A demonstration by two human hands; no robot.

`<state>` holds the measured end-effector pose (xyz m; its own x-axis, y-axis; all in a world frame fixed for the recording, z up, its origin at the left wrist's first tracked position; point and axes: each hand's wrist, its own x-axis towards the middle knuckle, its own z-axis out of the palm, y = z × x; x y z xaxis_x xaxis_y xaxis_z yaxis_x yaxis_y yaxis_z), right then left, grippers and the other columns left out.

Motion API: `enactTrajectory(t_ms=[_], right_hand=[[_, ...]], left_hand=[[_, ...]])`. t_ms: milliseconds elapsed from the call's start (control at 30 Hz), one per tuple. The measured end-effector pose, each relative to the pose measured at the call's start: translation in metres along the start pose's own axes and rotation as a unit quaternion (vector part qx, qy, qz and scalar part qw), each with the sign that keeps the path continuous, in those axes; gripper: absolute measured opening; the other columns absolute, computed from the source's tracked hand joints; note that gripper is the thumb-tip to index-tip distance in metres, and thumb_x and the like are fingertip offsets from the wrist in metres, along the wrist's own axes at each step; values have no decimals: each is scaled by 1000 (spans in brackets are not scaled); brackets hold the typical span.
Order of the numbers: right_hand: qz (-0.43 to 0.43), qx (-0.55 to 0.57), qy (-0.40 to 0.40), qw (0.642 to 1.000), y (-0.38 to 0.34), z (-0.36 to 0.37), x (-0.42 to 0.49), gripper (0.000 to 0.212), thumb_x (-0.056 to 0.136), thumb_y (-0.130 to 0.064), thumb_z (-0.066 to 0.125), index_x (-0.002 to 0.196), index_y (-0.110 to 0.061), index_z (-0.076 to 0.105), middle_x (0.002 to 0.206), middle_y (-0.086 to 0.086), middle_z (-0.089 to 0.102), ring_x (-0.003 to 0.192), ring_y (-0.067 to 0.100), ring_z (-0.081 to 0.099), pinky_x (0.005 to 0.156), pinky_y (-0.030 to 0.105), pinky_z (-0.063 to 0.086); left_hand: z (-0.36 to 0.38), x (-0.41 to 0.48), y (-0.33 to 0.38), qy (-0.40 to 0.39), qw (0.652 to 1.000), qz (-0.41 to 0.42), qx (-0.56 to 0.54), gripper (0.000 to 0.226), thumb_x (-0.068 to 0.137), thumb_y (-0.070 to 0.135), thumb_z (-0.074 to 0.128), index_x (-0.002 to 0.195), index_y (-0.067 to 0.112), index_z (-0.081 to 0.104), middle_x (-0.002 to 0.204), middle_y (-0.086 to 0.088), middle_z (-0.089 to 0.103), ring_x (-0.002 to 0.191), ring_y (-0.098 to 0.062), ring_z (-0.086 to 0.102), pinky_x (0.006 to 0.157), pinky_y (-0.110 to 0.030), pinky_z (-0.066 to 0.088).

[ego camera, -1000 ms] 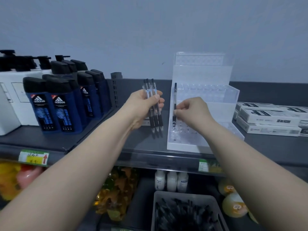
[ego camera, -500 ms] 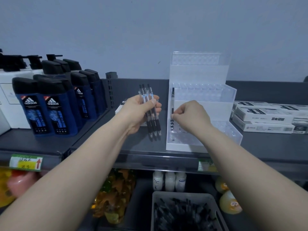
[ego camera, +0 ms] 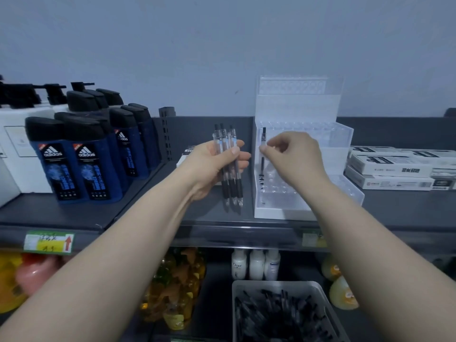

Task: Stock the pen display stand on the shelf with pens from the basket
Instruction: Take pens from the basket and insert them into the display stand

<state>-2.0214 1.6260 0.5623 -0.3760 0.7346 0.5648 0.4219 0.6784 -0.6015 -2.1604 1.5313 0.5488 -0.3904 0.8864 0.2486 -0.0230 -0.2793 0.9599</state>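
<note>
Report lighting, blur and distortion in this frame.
Head view: dim, bluish, flat light, no hard shadows; wide-angle distortion bows the shelf edge; the clear pen display stand washes out against the wall, holes barely readable; the loose pens in the basket are a dark, soft mass; the pen bundle in the left hand and the standing pen pinched by the right hand are fairly sharp.

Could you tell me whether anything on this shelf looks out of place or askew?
Nothing stands out. The stand sits square on the shelf, the one pen in it is upright, pinched by the right hand, and the bottles stand straight.
</note>
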Motion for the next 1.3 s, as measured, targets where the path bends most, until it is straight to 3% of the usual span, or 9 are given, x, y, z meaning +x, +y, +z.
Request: enactTrajectory(t_ms=[133, 200, 267, 367, 533, 700, 833, 1133, 1300], right_hand=[[10, 230, -95, 968, -27, -3, -10, 7, 84, -20, 70, 84, -13, 71, 65, -5, 66, 53, -4, 55, 59, 7, 44], [40, 287, -128, 949, -33, -3, -10, 7, 84, -11, 69, 77, -9, 68, 53, -4, 61, 45, 2, 55, 52, 9, 45], [60, 312, -127, 940, -32, -6, -7, 6, 86, -8, 67, 80, -10, 67, 61, -3, 61, 49, 1, 54, 51, 11, 43], [75, 338, -135, 928, -29, -8, -5, 9, 89, -12, 63, 96, -10, 68, 74, 0, 62, 62, 9, 54, 63, 21, 44], [59, 319, -79, 943, -35, -11, -5, 9, 82, -5, 70, 78, -11, 64, 63, 1, 63, 49, 7, 57, 49, 16, 49], [46, 319, 1, 946, -26, -34, 15, 9, 86, -1, 64, 81, -9, 64, 67, 6, 63, 52, 9, 59, 65, 25, 56], [43, 283, -1, 958, -17, -29, 18, 10, 86, 0, 64, 95, -2, 66, 70, 7, 62, 57, 13, 56, 65, 24, 56], [38, 287, -15, 957, -11, -24, 19, 14, 86, 0, 65, 100, 2, 66, 75, 9, 63, 62, 15, 59, 66, 22, 57], [62, 254, -38, 965, -1, -13, 18, 16, 82, 1, 68, 97, -2, 64, 69, 9, 62, 64, 21, 63, 72, 32, 59]], left_hand=[[6, -10, 3, -38, 999, 12, 19, 10, 93, 7, 54, 96, 6, 63, 79, -4, 71, 70, -12, 68, 74, -29, 57], [9, -13, 2, -49, 998, 11, 24, 10, 92, 8, 55, 94, 6, 64, 78, -3, 71, 72, -12, 69, 75, -30, 56], [8, -16, 0, -56, 998, 0, 21, 13, 93, 12, 54, 99, 5, 64, 82, -4, 72, 76, -13, 70, 72, -28, 54], [8, -19, -1, -60, 998, -20, 17, 11, 93, 12, 54, 98, 8, 63, 80, -3, 73, 76, -14, 70, 68, -26, 52], [12, -18, -1, -16, 999, -2, 36, 7, 93, 9, 55, 93, 9, 62, 78, -5, 71, 68, -12, 68, 64, -25, 55], [1, -8, 5, 51, 999, 12, 4, 8, 94, 10, 55, 94, 9, 63, 87, -8, 69, 69, -9, 67, 66, -21, 57], [5, -7, 5, 39, 999, 8, 6, 8, 94, 9, 54, 96, 8, 63, 87, -7, 69, 68, -8, 68, 66, -20, 57], [12, -5, 3, 25, 1000, 0, 6, 7, 93, 9, 56, 97, 8, 62, 88, -8, 69, 75, -14, 66, 73, -24, 56], [14, -7, 4, 21, 1000, -2, 8, 7, 93, 8, 55, 96, 8, 62, 87, -9, 68, 73, -13, 66, 72, -23, 56]])
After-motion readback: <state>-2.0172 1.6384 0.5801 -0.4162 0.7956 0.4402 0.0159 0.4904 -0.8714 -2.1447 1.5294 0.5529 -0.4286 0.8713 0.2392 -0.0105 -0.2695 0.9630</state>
